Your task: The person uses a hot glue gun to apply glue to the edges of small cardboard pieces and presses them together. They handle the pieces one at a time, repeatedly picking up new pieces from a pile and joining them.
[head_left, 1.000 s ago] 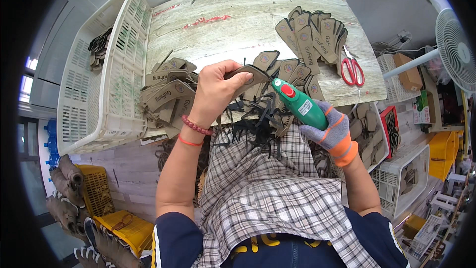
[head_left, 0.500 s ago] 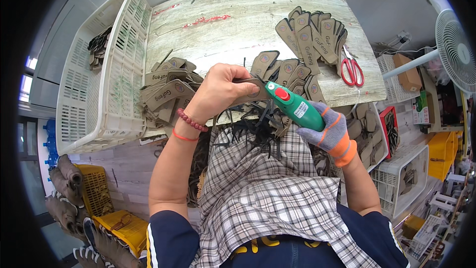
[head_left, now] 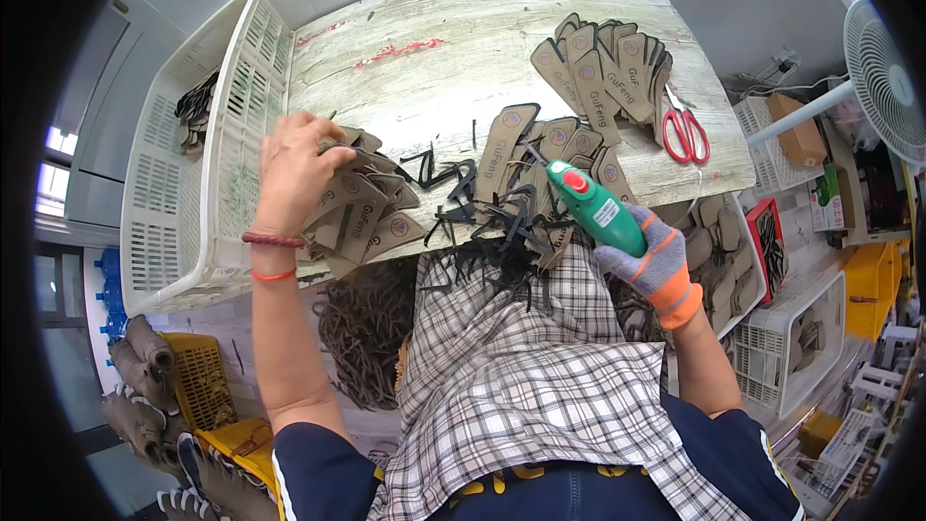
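My left hand [head_left: 294,169], bare with bracelets at the wrist, is over the left pile of tan fabric pieces [head_left: 362,217]. Its thumb and fingers are closed around the edge of a dark-rimmed piece [head_left: 335,146], mostly hidden by the hand. In a grey and orange glove, my right hand [head_left: 648,256] grips a green handheld electric cutter [head_left: 600,207] with a red button. The cutter's thin metal tip points up and left over a second group of tan pieces [head_left: 503,145]. Black trimmed strips [head_left: 502,232] lie heaped at the table's front edge, some on the checked apron.
A white slatted crate [head_left: 217,164] stands close left of my left hand. Red-handled scissors [head_left: 686,135] lie at the table's right, beside a fanned stack of tan pieces [head_left: 598,77]. A white fan [head_left: 883,68] is at far right. Dark strips [head_left: 362,328] fill the space below the table.
My left hand has moved left from the cutter's tip to the left pile, with a tan fabric piece. The right hand with the cutter has drawn slightly right and down.
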A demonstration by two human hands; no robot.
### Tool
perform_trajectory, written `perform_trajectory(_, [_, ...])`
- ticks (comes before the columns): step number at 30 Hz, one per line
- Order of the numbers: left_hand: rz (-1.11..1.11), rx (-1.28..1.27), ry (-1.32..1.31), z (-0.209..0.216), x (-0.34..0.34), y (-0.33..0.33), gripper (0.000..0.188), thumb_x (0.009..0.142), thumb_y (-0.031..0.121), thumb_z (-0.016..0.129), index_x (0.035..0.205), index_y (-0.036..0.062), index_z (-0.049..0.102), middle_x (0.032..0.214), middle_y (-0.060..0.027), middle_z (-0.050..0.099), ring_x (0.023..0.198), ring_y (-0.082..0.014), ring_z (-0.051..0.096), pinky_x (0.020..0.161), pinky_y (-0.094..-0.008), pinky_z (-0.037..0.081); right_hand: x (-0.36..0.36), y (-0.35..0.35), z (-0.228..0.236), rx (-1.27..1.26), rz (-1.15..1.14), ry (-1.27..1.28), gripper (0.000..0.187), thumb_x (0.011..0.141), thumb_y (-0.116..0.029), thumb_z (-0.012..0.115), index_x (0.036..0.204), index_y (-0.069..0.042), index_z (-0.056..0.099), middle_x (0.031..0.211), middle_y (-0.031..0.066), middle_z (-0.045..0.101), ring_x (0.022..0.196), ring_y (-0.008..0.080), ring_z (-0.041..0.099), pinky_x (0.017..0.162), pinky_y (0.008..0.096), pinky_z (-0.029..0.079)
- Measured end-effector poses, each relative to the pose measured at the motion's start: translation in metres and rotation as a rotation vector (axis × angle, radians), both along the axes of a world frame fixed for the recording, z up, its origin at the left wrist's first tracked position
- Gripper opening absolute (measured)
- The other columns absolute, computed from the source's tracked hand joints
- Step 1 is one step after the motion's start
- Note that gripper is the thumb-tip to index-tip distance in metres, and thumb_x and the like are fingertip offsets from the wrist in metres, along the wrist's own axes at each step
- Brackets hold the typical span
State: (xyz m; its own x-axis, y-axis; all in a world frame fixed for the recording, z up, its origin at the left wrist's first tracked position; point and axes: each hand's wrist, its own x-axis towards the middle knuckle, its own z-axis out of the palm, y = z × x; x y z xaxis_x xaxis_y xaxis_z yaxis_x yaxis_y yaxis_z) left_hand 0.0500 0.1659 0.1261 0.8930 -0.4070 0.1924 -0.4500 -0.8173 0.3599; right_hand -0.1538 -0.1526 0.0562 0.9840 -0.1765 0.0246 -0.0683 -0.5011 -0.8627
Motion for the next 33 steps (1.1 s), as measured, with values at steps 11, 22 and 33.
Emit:
perform_trajectory(11, [0.118, -0.251, -0.037, -0.161, 0.006, -0.171, 0.045, 0.066, 0.026, 0.074, 0.103, 0.0066, 0.059, 0.102, -0.0105, 0.053, 0.102, -0.0288, 0.045, 0.087, -0.0390, 0.036, 0.003, 0.002, -0.012, 0.120, -0.170, 0.080, 0.048, 0.073, -0.021, 0.076, 0.111, 0.001, 0.056, 0.085, 0.0069, 0.066, 0.071, 0.0089, 0.059, 0.064, 0.0244, 0.049])
perform_trajectory(22, [0.162, -1.427, 0.266, -0.117, 0.003, -0.140, 0.012, 0.083, 0.000, 0.060, 0.094, -0.0019, 0.063, 0.081, -0.0035, 0.064, 0.072, -0.0095, 0.059, 0.067, -0.0231, 0.048, 0.024, 0.024, -0.011, 0.080, -0.184, -0.021, 0.045, 0.074, -0.025, 0.076, 0.108, 0.000, 0.057, 0.081, 0.0060, 0.065, 0.069, 0.0116, 0.060, 0.062, 0.0257, 0.049])
perform_trajectory(33, [0.300, -1.953, 0.687, -0.075, -0.042, -0.141, 0.009, 0.082, 0.004, 0.065, 0.090, 0.0003, 0.061, 0.082, -0.0071, 0.066, 0.069, -0.0138, 0.062, 0.064, -0.0240, 0.050, 0.033, 0.042, 0.001, 0.180, -0.136, 0.049, 0.048, 0.073, -0.026, 0.077, 0.108, -0.001, 0.057, 0.088, 0.0081, 0.065, 0.077, 0.0124, 0.062, 0.068, 0.0261, 0.050])
